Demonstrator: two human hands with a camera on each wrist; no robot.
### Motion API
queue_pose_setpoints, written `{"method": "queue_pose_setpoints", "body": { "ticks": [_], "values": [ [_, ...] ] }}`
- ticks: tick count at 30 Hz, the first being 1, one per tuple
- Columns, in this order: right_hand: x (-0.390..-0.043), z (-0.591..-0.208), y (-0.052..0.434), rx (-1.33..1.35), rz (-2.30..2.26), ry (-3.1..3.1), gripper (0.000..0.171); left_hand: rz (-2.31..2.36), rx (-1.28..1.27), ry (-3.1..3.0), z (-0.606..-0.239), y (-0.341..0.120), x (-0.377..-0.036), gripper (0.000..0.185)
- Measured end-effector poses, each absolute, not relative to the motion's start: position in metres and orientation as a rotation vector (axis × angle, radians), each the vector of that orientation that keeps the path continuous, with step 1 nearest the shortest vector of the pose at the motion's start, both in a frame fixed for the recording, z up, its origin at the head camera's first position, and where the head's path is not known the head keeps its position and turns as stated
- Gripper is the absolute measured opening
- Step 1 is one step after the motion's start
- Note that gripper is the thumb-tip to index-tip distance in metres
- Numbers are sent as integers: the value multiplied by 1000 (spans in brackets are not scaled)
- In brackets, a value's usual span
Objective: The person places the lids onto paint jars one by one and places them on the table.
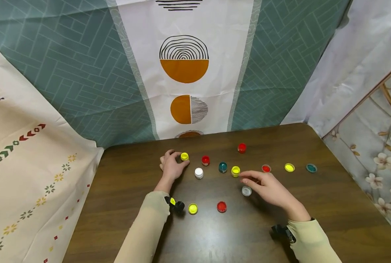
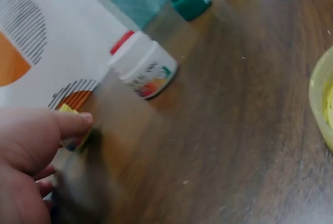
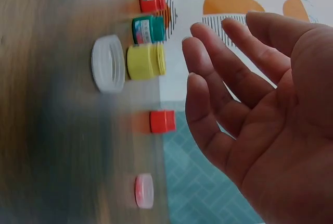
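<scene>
yellow jar (image 1: 184, 156) upright in left hand (image 1: 171, 167)

A dark brown wooden table (image 1: 330, 204) stood before a teal herringbone-patterned cloth backdrop (image 1: 83, 73). A cream embroidered fabric (image 1: 27, 175) hung at the left.

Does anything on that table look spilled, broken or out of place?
Nothing spilled or broken. Several lids lie loose, apart from the little paint pots: a white lid by the right hand, a yellow lid and a red lid nearer.
</scene>
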State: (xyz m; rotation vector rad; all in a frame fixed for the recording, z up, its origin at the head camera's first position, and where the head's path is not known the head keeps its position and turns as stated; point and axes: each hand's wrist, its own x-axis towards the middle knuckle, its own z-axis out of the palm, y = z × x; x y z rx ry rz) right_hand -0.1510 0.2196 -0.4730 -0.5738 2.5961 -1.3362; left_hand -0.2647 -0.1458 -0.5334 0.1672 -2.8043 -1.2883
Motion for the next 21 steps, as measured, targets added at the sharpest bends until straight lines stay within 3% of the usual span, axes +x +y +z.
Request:
{"method": "queue_pose_setpoints", "body": {
  "ticks": [9, 17, 21],
  "values": [
    [-148, -479, 201, -654, -1218, 2520, 40, -1972, 134, -2297, -516, -185, -219, 40],
    [-149, -479, 162, -779, -1175, 2439, 42, -2324, -142, -1960, -508, -205, -189, 35],
    [-145, -481, 131, -848, -1100, 2439, 36, -2423, -336, -1828, -509, -212, -183, 42]
  ]
}}
